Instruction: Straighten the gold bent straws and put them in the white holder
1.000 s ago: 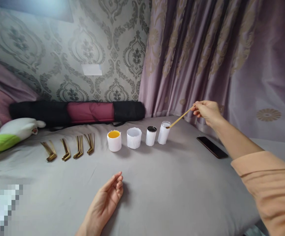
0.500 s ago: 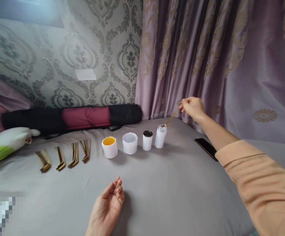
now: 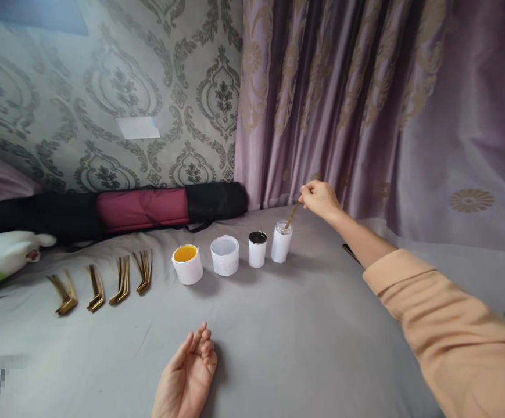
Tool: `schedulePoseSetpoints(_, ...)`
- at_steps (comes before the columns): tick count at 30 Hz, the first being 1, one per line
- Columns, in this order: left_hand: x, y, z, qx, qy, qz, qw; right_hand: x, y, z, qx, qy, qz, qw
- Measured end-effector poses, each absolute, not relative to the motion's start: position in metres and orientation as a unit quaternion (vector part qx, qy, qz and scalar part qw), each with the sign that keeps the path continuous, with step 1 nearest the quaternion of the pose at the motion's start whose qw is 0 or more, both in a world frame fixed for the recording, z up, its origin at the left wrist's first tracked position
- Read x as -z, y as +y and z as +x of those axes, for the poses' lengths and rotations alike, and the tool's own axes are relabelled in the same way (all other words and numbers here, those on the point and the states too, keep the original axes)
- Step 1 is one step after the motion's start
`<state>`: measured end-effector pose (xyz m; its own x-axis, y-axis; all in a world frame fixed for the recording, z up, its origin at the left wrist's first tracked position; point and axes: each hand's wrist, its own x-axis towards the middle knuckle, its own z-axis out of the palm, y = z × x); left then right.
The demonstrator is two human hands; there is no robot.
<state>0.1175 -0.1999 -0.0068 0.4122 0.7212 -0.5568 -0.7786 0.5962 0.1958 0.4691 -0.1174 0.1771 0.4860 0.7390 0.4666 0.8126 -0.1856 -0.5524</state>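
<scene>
My right hand pinches the upper end of a thin gold straw. The straw slants down to the left, and its lower end is inside the mouth of a tall white-wrapped jar. Palm up near the front, my left hand rests with loosely curled fingers and nothing in it. Left of the tall jar stand a narrow white container with a dark top, a wide whitish tub and a white tub with a yellow-orange inside.
Several bundles of bent gold straws lie in a row at left on the grey sheet. Behind them are a black and maroon long bag and a white-green plush toy. A dark phone is partly hidden by my right forearm.
My right hand has moved left and slightly down, and the straw now stands steeper with its end lower in the tall jar. My left hand stays loosely curled. The view has shifted slightly.
</scene>
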Motion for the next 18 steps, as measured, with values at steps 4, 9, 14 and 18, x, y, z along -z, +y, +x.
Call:
schedulePoseSetpoints(4,0.006,-0.199,0.118,-0.444,0.305,-0.044,0.841,-0.165,-0.112,0.467,0.029,-0.51,-0.77,0.381)
schedulePoseSetpoints(9,0.006,-0.199,0.119,-0.441,0.311,-0.037,0.841,-0.151,-0.107,0.467,-0.011,-0.505,-0.777,0.375)
schedulePoseSetpoints(14,0.006,-0.199,0.119,-0.444,0.319,-0.022,0.837,-0.138,-0.103,0.472,-0.052,-0.498,-0.782,0.371)
schedulePoseSetpoints(18,0.006,-0.198,0.121,-0.442,0.315,-0.019,0.839,-0.132,-0.101,0.473,-0.08,-0.503,-0.784,0.355)
